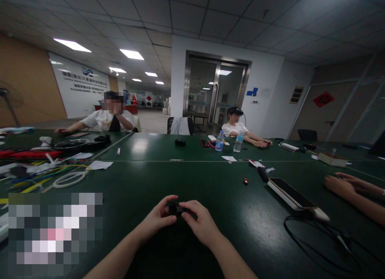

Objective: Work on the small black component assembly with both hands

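Note:
Low in the middle of the head view, both hands meet at a small black object [175,209], roughly block-shaped, whose exact kind I cannot make out. My left hand [159,215] grips its left side between thumb and fingers. From the right, the thumb and fingertips of my right hand [200,219] close on its other side. The fingers cover part of it. Beneath them lies the dark green table [144,182]. A small orange and metallic piece [246,181] sits apart on the table, beyond my right hand.
Cables [70,178] and tools clutter the left. On the right lie a phone [291,193] on a white device and a black cord [288,231]. Two bottles [219,142] and a black item [180,142] stand farther back. People sit opposite; a co-worker's hands [343,184] rest at right.

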A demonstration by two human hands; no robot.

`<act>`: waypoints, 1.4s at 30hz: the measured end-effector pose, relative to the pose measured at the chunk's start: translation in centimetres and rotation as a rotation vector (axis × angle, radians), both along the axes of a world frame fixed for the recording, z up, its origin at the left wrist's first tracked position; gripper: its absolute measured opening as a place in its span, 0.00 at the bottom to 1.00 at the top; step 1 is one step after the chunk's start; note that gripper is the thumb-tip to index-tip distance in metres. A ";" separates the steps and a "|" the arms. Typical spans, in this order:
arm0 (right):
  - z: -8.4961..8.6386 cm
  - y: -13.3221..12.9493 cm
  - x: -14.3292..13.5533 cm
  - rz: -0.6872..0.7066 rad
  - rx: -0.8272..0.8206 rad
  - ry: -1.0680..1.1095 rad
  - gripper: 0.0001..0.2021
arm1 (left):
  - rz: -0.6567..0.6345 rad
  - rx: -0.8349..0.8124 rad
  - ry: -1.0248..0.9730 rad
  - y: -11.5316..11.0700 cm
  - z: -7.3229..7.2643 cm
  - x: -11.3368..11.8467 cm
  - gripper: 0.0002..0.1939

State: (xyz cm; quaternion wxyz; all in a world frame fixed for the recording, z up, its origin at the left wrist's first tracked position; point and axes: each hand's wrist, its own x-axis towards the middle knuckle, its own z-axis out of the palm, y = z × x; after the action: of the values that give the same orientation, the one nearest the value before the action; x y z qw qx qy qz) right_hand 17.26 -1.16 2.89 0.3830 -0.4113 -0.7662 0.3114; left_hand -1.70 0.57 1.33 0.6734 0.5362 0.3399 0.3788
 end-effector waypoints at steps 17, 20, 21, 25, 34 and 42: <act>0.1 -0.1 -0.1 -0.016 -0.050 -0.024 0.13 | 0.011 0.023 0.029 -0.1 0.1 0.1 0.23; 0.1 -0.1 0.0 -0.022 -0.037 -0.019 0.14 | -0.006 0.039 0.020 0.1 -0.2 0.1 0.22; 0.1 -0.1 0.0 -0.021 -0.026 -0.013 0.14 | -0.011 0.047 0.015 0.1 -0.2 0.1 0.21; -0.1 0.0 -0.1 -0.012 0.026 0.010 0.14 | -0.012 0.076 0.014 0.3 -0.5 0.1 0.22; 0.0 0.0 -0.2 -0.042 0.003 -0.015 0.11 | -0.039 0.057 0.036 0.2 -0.4 -0.1 0.24; 0.2 -0.1 -0.3 -0.044 -0.009 -0.021 0.10 | -0.045 0.068 0.049 0.1 -0.2 -0.1 0.24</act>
State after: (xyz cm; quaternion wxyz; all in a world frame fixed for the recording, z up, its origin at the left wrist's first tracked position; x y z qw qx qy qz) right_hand 16.98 -1.29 3.06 0.3798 -0.4330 -0.7595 0.3022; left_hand -1.77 0.66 1.14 0.6547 0.5754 0.3311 0.3616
